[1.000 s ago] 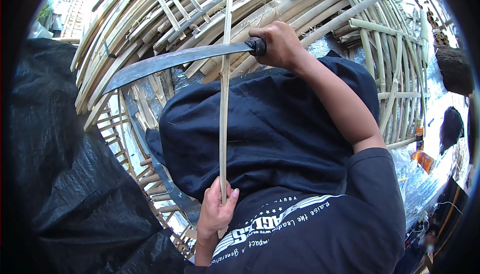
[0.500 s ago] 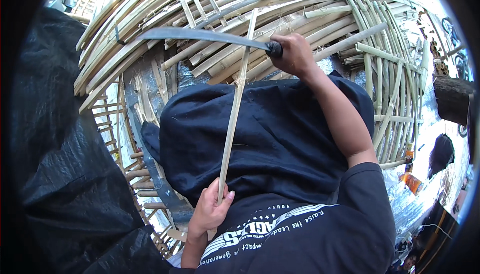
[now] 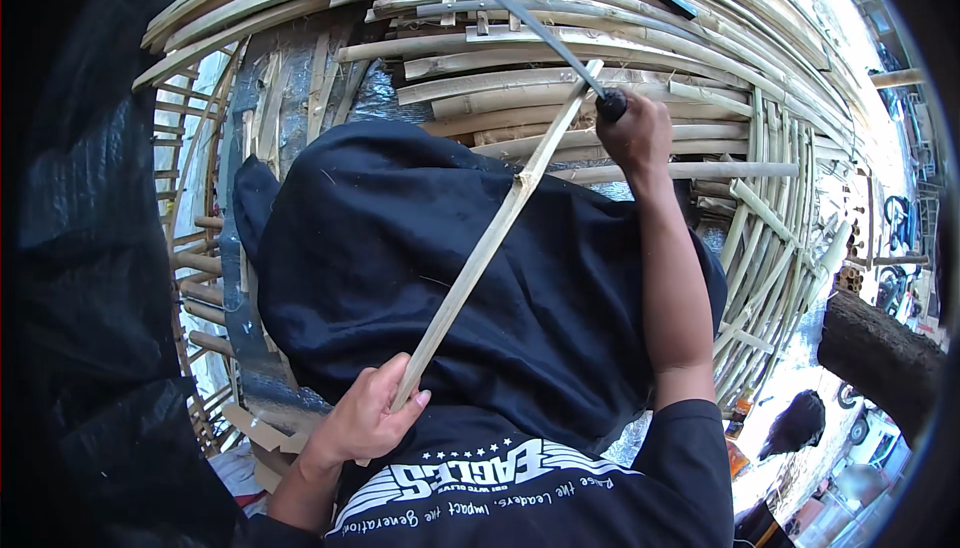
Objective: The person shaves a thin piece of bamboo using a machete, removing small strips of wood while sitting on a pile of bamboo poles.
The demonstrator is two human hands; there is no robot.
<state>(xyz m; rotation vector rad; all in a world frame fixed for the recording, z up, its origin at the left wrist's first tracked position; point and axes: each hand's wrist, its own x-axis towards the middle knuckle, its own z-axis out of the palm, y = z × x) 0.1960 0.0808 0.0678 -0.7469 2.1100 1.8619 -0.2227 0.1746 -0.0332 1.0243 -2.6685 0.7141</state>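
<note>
Stacked bamboo poles (image 3: 620, 98) fill the background. A bamboo strip (image 3: 490, 248) is gripped at its lower end by the left hand (image 3: 365, 418), slanting over a dark cloth (image 3: 400, 248) on the lap. The right hand (image 3: 632, 133) is closed on a curved knife (image 3: 520, 18) at the strip's top, so the cut appears barely begun, with nearly the whole length left.

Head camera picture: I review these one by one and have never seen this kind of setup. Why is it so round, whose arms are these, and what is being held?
There is no machine here. A person wears a wide-angle camera on the head that looks down at their own two bare hands, so straight edges bend toward the dark round rim. The arms come in from the lower edge. The left hand grips the near end of a long bamboo strip that slants up and away. The right hand grips the dark handle of a long curved blade, which meets the strip at its far end. A dark cloth covers the lap under the strip. Beyond it lies a pile of bamboo poles and split strips.
</note>
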